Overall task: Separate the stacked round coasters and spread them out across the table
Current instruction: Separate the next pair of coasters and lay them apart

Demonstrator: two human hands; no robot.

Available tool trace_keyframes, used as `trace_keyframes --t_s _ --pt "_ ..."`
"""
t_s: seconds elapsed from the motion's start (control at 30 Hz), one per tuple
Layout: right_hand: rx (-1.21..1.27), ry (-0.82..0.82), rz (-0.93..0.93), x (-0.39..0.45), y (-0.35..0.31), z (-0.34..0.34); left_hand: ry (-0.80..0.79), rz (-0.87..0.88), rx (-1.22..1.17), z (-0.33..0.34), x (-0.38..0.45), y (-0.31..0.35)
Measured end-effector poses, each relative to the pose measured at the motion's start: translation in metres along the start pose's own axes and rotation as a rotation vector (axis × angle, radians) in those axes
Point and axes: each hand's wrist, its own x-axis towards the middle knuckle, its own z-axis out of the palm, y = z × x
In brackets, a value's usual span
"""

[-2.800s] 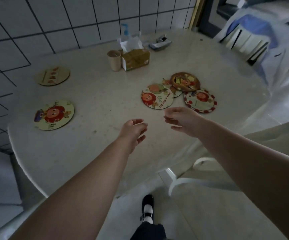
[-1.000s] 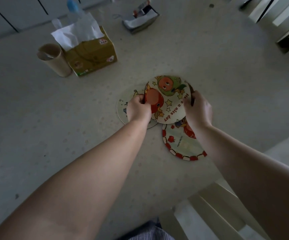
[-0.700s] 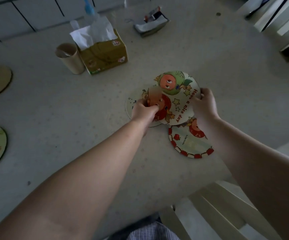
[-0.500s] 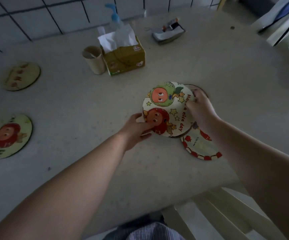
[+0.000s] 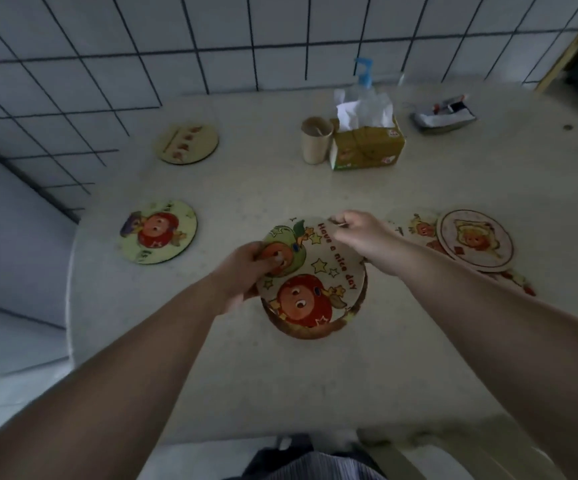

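Observation:
My left hand [image 5: 242, 275] grips the left edge of the "Have a nice day" coaster [image 5: 311, 289], thumb on its green fruit picture. My right hand [image 5: 360, 233] pinches its far edge. A darker coaster edge [image 5: 301, 332] shows beneath it at the near side. To the right, a pale coaster [image 5: 476, 239] lies on top of two others: one with a small fruit figure [image 5: 415, 226], one with red marks [image 5: 522, 284], mostly hidden by my right arm. Two single coasters lie apart at the left: a red fruit one [image 5: 157, 232] and a plain one [image 5: 187, 143].
A paper cup [image 5: 316, 140], a tissue box [image 5: 367, 147] and a pump bottle [image 5: 363, 76] stand at the back of the pale table [image 5: 246, 188]. A small tray of clutter [image 5: 445, 114] sits at the back right. A tiled wall rises behind.
The "Have a nice day" coaster has come away from the pile and moved left toward the table's middle, both hands on it. A pale coaster now tops the remaining pile.

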Motion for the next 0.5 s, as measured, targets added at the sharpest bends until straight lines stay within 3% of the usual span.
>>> trace_keyframes --t_s 0.07,0.2,0.5 --pt "0.152 0.006 0.084 0.001 0.001 0.014 0.091 0.011 -0.082 -0.015 -0.006 -0.012" --pt "0.060 -0.123 0.203 -0.003 0.020 0.052 0.228 -0.003 -0.188 -0.035 -0.010 -0.043" --pt "-0.071 -0.154 0.174 -0.003 0.038 0.105 0.448 -0.050 0.202 -0.060 -0.015 -0.088"
